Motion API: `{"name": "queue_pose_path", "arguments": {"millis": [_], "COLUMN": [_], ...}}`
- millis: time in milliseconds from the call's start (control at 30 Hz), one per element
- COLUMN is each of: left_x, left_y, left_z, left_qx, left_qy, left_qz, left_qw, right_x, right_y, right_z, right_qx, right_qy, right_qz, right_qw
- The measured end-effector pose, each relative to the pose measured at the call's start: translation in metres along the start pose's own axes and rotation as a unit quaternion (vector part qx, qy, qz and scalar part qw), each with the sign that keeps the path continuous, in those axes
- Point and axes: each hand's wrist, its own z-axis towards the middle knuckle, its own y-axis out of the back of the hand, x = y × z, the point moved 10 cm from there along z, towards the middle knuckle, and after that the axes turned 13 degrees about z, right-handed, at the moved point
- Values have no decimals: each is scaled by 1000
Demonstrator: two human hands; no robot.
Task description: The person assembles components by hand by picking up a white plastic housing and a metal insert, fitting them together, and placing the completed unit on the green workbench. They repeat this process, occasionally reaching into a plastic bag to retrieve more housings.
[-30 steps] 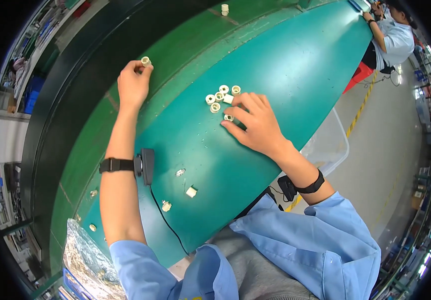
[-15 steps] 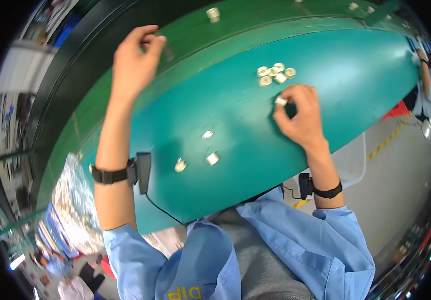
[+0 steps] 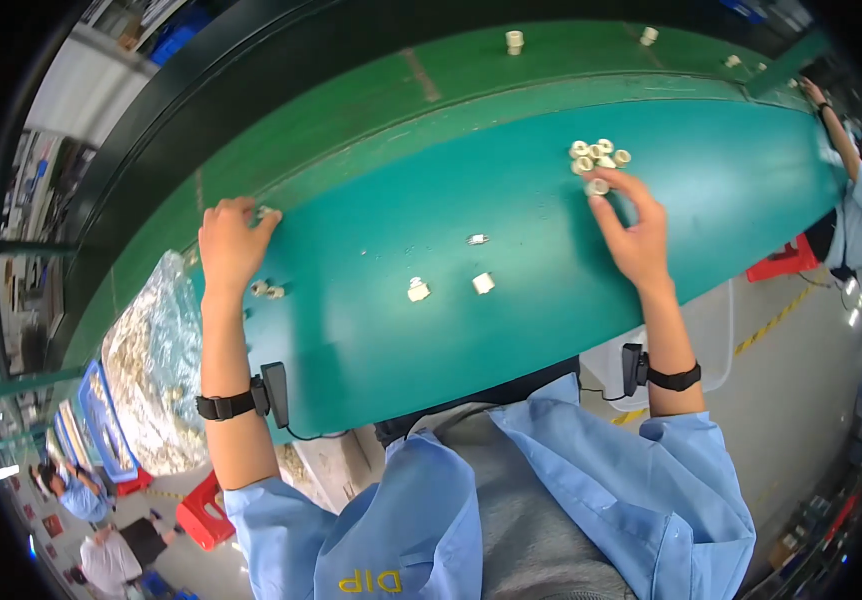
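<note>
My right hand point(image 3: 639, 238) reaches across the teal table point(image 3: 531, 300) to a small pile of cream plastic rings point(image 3: 596, 153). Its thumb and forefinger pinch one cream ring point(image 3: 598, 187) at the near edge of the pile. My left hand point(image 3: 228, 245) rests with curled fingers at the table's far left edge, its fingertips beside a small metal part point(image 3: 267, 212) and holding nothing. Two more small parts point(image 3: 268, 290) lie just right of that hand's wrist.
Three loose parts lie mid-table: a cream piece point(image 3: 417, 291), a cream block point(image 3: 483, 283), a metal bit point(image 3: 477, 239). A green conveyor belt point(image 3: 371, 80) behind carries cream rings point(image 3: 514, 41). A foil bag of parts point(image 3: 156, 360) sits left. A co-worker's arm point(image 3: 836, 135) is at the far right.
My left hand has let go of its cream ring and drawn back from the belt to the table edge. My right hand went back to the pile. The view swung left.
</note>
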Motion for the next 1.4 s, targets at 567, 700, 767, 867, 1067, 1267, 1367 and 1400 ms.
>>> {"name": "queue_pose_path", "arguments": {"millis": [567,700,767,867,1067,1267,1367,1400], "left_x": [-93,-129,-135,-151,-159,-169,-174,-178], "left_y": [67,84,92,113,129,131,123,117], "left_z": [-88,-123,-131,-133,-130,-128,-128,-130], "left_qx": [48,-12,-42,-49,-51,30,111,151], "left_qy": [35,10,-2,-99,-111,-158,-164,-169], "left_qz": [-457,-527,-549,-572,-541,-513,-514,-510], "left_qw": [888,850,835,812,832,843,835,830], "right_x": [87,115,148,179,206,211,204,202], "right_y": [-118,-119,-110,-104,-107,-113,-119,-122], "right_z": [-16,-9,-2,6,10,11,13,14], "right_qx": [150,167,192,196,251,345,384,391], "right_qy": [-237,-157,0,72,146,155,115,99], "right_qz": [647,517,411,344,267,164,172,191], "right_qw": [709,825,891,915,919,911,900,895]}}
